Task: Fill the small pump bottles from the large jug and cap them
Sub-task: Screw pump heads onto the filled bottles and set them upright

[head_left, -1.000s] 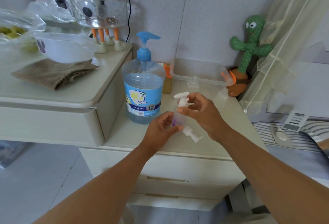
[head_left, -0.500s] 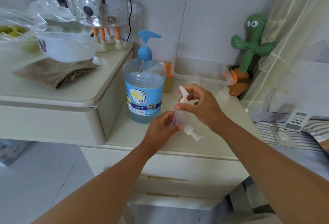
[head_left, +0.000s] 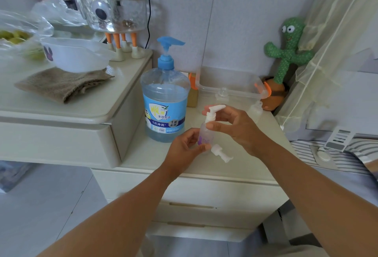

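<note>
A small clear pump bottle (head_left: 205, 136) with a purple print stands on the low cabinet top (head_left: 241, 166). My left hand (head_left: 184, 150) grips its base. My right hand (head_left: 235, 128) pinches the white pump cap (head_left: 212, 112) seated on the bottle's neck, nozzle pointing right. A second white pump cap (head_left: 221, 153) lies loose on the cabinet just right of the bottle. The large blue jug (head_left: 165, 101) with its blue pump stands to the left, about two-thirds full. Two uncapped small bottles stand behind: bottle (head_left: 223, 93) and bottle (head_left: 256, 109).
A clear plastic box (head_left: 231, 82) with orange clips sits at the back against the wall. A green cactus toy (head_left: 286, 56) stands at the right. On the higher cabinet to the left are a white bowl (head_left: 75, 54), a brown cloth (head_left: 63, 84) and a clear organiser (head_left: 114, 11).
The pump cap's nozzle has turned under my right hand: from pointing left, through pointing away, to pointing right. My left hand stayed on the bottle.
</note>
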Motion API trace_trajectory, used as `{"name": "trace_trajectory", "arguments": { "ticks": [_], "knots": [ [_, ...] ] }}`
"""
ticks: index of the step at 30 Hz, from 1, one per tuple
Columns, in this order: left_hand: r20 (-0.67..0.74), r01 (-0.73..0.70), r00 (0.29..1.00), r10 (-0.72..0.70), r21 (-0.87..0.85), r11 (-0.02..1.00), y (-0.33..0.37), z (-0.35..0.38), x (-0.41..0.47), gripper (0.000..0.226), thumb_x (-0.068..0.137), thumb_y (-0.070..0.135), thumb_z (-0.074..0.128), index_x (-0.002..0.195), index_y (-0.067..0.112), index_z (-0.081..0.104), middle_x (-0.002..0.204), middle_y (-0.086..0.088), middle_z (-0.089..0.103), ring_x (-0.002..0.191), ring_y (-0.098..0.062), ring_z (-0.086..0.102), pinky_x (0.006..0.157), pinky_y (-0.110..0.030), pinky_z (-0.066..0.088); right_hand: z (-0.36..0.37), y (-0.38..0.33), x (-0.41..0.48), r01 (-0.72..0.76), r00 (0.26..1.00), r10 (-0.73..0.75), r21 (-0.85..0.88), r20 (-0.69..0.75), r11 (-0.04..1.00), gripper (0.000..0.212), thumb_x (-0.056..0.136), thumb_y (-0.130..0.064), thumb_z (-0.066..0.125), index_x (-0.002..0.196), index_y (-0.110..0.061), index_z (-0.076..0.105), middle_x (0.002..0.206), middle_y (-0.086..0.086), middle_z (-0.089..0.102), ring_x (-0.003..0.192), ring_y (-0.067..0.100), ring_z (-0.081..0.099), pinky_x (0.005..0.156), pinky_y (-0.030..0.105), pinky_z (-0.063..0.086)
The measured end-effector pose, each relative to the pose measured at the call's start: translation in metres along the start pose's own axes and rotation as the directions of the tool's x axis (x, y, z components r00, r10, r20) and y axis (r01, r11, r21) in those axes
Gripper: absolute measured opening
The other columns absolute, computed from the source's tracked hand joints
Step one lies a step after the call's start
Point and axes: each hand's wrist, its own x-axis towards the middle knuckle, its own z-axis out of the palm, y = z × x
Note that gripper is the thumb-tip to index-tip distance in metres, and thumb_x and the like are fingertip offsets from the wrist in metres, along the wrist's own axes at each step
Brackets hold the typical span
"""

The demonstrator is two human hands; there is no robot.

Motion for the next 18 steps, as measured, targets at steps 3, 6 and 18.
{"name": "trace_trajectory", "arguments": {
  "ticks": [3,6,18],
  "knots": [
    [0.004,-0.003,1.000,0.003,0.006,1.000,-0.0001,-0.0007,0.0000,0.031,0.080,0.011,0.075,0.109,0.011,0.064,0.102,-0.003,0.072,0.096,-0.015,0.066,0.088,-0.021,0.051,-0.0006,-0.0038,-0.0013,0.006,1.000,-0.006,0.020,0.010,1.000,0.030,0.080,-0.019,0.074,0.110,-0.021,0.071,0.110,-0.005,0.072,0.108,0.012,0.063,0.102,0.033,0.045],
    [0.003,0.000,1.000,0.000,0.008,1.000,-0.0004,-0.0003,-0.0002,0.031,0.080,0.012,0.075,0.109,0.012,0.064,0.103,-0.002,0.072,0.098,-0.016,0.066,0.087,-0.020,0.050,0.0029,-0.0049,0.0012,0.015,0.999,-0.015,0.007,-0.040,1.000,0.023,0.075,-0.021,0.079,0.095,-0.015,0.070,0.104,0.004,0.072,0.101,0.020,0.066,0.098,0.043,0.049],
    [0.002,0.000,1.000,0.000,0.000,1.000,-0.0018,0.0001,0.0002,0.029,0.080,0.010,0.075,0.106,0.011,0.064,0.104,-0.005,0.072,0.100,-0.021,0.065,0.093,-0.026,0.050,0.0067,0.0007,-0.0007,0.007,0.999,-0.008,-0.037,-0.041,0.999,0.028,0.074,-0.026,0.080,0.098,-0.018,0.069,0.103,0.000,0.072,0.103,0.014,0.065,0.100,0.045,0.048]
  ]
}}
